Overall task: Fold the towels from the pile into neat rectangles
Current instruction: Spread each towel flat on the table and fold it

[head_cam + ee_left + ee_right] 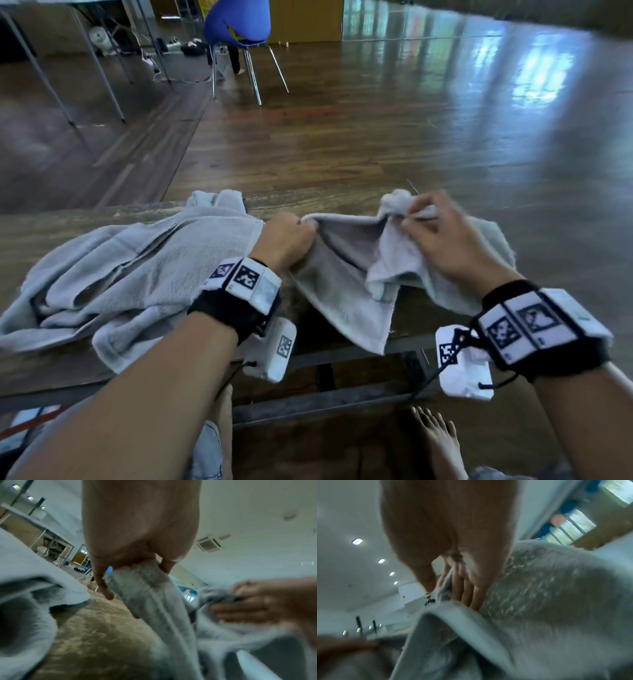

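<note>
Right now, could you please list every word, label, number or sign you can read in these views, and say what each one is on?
No readable text in any view.
Left wrist band: black-and-white square code markers, no letters or digits.
Right wrist band: same kind of markers, no text.
Yellow patch on the blue chair: too blurred to read.
Towel held by both hands: no label visible.

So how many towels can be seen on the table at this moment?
2 can be told apart. One towel is gripped by the left hand and right hand. The crumpled pile lies left of it on the table; it may hide more.
</note>
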A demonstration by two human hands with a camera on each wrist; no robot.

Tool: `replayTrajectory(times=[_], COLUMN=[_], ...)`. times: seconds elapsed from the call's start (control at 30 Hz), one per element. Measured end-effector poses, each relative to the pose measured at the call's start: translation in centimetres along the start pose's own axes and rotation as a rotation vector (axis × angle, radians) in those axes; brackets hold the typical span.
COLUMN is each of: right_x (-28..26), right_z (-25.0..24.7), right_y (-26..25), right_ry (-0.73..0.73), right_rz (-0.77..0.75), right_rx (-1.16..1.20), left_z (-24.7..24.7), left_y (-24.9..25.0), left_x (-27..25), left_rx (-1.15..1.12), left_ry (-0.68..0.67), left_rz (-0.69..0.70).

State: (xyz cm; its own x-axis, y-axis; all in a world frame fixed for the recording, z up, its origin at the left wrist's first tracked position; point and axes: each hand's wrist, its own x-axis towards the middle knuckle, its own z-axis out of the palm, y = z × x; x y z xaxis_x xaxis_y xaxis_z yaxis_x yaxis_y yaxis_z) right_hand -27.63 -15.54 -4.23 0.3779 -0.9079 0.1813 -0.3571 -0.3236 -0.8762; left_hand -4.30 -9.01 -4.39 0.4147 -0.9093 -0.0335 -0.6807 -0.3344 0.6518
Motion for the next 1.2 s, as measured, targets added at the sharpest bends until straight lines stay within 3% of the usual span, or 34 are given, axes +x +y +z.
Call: replayTrajectory(times=[0.07,0.13,0.2,0.3,0.37,0.47,0.57,0.73,0.87,1.03,1.2], right_x=[-0.6,-1.3,-1.8,-2.2,-2.1,-2.1,-1.8,-1.0,-0.9,-0.8,-0.8], right_z=[1.2,2.2,3.1,3.9,3.8,3.4,3.3,2.3,2.1,0.7,0.6], right_y=[0.5,-0.1,-0.9,-1.8,-2.2,-2.6,-2.7,-2.6,-1.9,-1.3,-0.6], right_ry=[-0.242,-0.379,-0.434,-0.471,-0.434,-0.343,-0.193,-0.045,0.014,0.179,-0.034], right_rz=[-0.041,-0.043,-0.022,0.014,0.028,-0.017,-0.106,-0.03,-0.071,-0.052,0.056], right_rx=[-0.143,-0.147,-0.134,-0.08,-0.031,-0.068,-0.157,-0.167,-0.205,-0.365,-0.518], left_z=[-0.4,-0.7,-0.8,-0.7,-0.6,-0.6,-0.7,-0.5,-0.4,-1.9,-2.5], left_y=[0.9,1.5,1.9,2.4,2.7,2.9,3.0,2.6,2.6,1.7,1.0], left_x=[0.0,-0.2,-0.4,-0.7,-0.8,-1.3,-1.5,-2.0,-1.5,-0.6,-0.4], left_rx=[-0.19,-0.452,-0.605,-0.663,-0.736,-0.88,-0.787,-0.653,-0.614,-0.499,-0.495], left_ry=[0.032,0.055,0.055,0.004,-0.011,-0.182,-0.276,-0.319,-0.096,0.39,0.53], left_rz=[-0.047,-0.103,-0.123,-0.051,-0.015,0.04,0.137,0.315,0.339,0.282,0.206])
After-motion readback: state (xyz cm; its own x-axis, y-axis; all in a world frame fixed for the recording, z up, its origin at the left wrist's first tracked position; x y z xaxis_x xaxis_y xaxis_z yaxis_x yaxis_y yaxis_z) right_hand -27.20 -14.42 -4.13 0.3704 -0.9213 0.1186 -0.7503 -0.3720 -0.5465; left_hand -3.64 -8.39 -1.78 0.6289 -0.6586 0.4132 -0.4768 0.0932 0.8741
